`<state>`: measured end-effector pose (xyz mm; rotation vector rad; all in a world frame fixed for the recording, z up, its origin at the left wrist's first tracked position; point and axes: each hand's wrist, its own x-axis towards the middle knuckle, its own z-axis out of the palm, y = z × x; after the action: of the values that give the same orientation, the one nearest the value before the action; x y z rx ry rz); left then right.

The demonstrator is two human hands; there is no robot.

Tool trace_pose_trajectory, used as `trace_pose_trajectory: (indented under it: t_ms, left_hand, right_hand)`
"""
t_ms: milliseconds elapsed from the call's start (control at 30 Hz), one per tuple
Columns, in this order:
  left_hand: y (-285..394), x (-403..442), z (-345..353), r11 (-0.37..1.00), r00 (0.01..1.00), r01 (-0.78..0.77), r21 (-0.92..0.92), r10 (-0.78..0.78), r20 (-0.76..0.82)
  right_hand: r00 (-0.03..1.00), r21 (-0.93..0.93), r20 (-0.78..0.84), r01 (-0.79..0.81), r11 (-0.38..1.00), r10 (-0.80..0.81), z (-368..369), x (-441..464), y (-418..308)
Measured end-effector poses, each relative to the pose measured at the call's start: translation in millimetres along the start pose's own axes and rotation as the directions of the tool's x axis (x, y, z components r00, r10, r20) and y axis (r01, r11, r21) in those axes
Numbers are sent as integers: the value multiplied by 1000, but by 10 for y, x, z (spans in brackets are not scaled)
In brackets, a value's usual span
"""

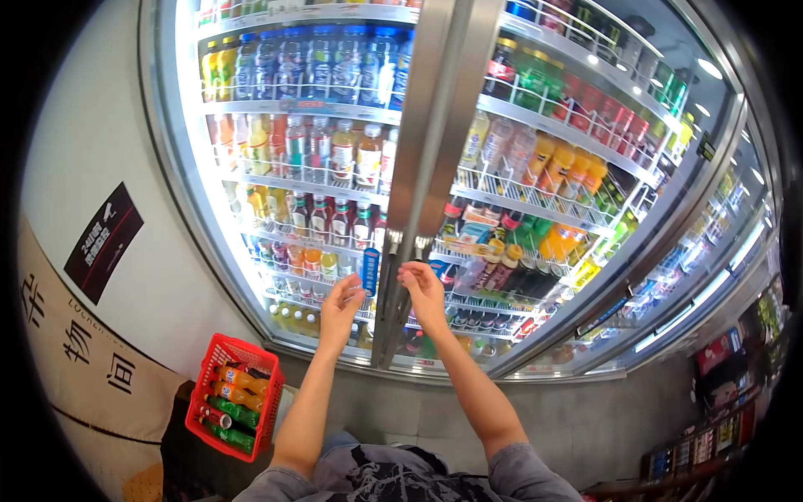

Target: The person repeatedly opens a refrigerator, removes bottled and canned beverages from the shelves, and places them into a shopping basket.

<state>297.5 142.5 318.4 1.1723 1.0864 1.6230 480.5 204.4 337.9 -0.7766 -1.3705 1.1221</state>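
Note:
Both of my hands are raised in front of a glass-door drinks cooler. My left hand is at the lower part of the left door, just left of a blue sticker, with its fingers apart and nothing in it. Near the metal door frames, my right hand has its fingers loosely bent and apart, holding nothing. Between the two hands are the dark door handles; I cannot tell whether either hand touches them. Behind the glass stand rows of bottles and cans.
On the floor at the lower left is a red basket holding orange and green bottles and a red can. A white wall with a dark sign is at the left. More cooler doors and product shelves are at the right.

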Motion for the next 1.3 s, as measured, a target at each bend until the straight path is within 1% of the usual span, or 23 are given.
trace_pose_trajectory:
  t_ms: [67, 100, 133, 200, 267, 333, 367, 400, 467, 500, 533, 600, 667, 733, 867, 933, 967, 1033, 1067, 1100, 1200, 1267, 1300]
  left_hand:
    - [-73, -20, 175, 999, 999, 35, -40, -34, 31]
    - [-93, -16, 238, 997, 998, 44, -63, -42, 45]
    - [-115, 5, 292, 997, 998, 41, -66, -38, 53]
    - [-142, 52, 346, 998, 995, 55, -35, -53, 81]
    - [-132, 130, 362, 996, 992, 76, -52, -70, 102]
    - [-81, 280, 368, 996, 988, 87, -11, -85, 130]
    - [-85, 341, 369, 996, 988, 83, -29, -79, 136]
    - [-70, 398, 369, 996, 986, 78, -34, -72, 152]
    - [-28, 521, 339, 995, 978, 97, -17, -92, 185]
    - [-29, 578, 331, 997, 980, 74, -35, -66, 190]
    - [-26, 623, 317, 997, 977, 71, -40, -61, 203]
    - [-9, 682, 271, 992, 967, 123, -24, -114, 229]
    - [-113, 758, 225, 991, 957, 126, -41, -110, 270]
    - [-172, 797, 203, 987, 944, 143, -69, -115, 308]
    - [-249, 753, 152, 981, 925, 160, -107, -111, 364]
    - [-237, 687, 96, 971, 910, 214, -105, -159, 382]
    - [-261, 666, 62, 969, 906, 222, -107, -164, 390]
    - [-325, 614, -22, 970, 898, 218, -109, -155, 411]
    - [-345, 590, -71, 969, 897, 222, -110, -159, 413]
    - [-364, 538, -125, 969, 895, 222, -106, -159, 416]
    - [-411, 338, -316, 967, 901, 230, -109, -170, 400]
    - [-392, 273, -441, 970, 904, 218, -112, -157, 399]
    - [-376, 234, -500, 965, 905, 227, -132, -159, 394]
  right_hand:
    - [984, -113, -162, 59, 992, -77, -255, -3, 213]
    - [972, -188, -223, 29, 982, -71, -331, -2, 226]
    - [970, -192, -229, 33, 981, -78, -390, 27, 255]
    - [971, -221, -237, -30, 975, -23, -427, 84, 331]
    - [975, -235, -220, -36, 971, -17, -405, 135, 394]
    - [979, -186, -195, -93, 978, 56, -361, 222, 414]
    - [977, -211, -201, -117, 970, 74, -334, 240, 419]
    - [997, -319, -79, -37, 947, 13, -353, 288, 439]
    - [997, -248, 6, -71, 966, 75, -309, 343, 506]
    - [998, -268, 36, -39, 963, 50, -273, 350, 474]
    - [999, -274, 25, -34, 961, 43, -274, 370, 507]
    - [996, -284, 11, -84, 955, 91, -282, 400, 641]
    - [997, -260, -11, -72, 963, 71, -267, 428, 801]
    - [995, -36, -10, -95, 995, 95, -234, 417, 861]
    - [991, 16, -69, -117, 993, 118, -134, 393, 849]
    - [986, 48, -147, -68, 997, 74, -56, 381, 850]
    - [979, 10, -189, -68, 998, 69, -25, 373, 847]
    - [974, -9, -215, -80, 997, 76, -33, 378, 891]
    - [971, -25, -227, -85, 996, 77, -23, 396, 911]
    - [967, 44, -251, -34, 998, 44, 12, 398, 927]
    - [960, 87, -273, -40, 995, 62, 58, 403, 903]
    - [937, 84, -343, -44, 995, 70, 135, 379, 841]
    - [935, 87, -349, -40, 995, 68, 163, 376, 814]
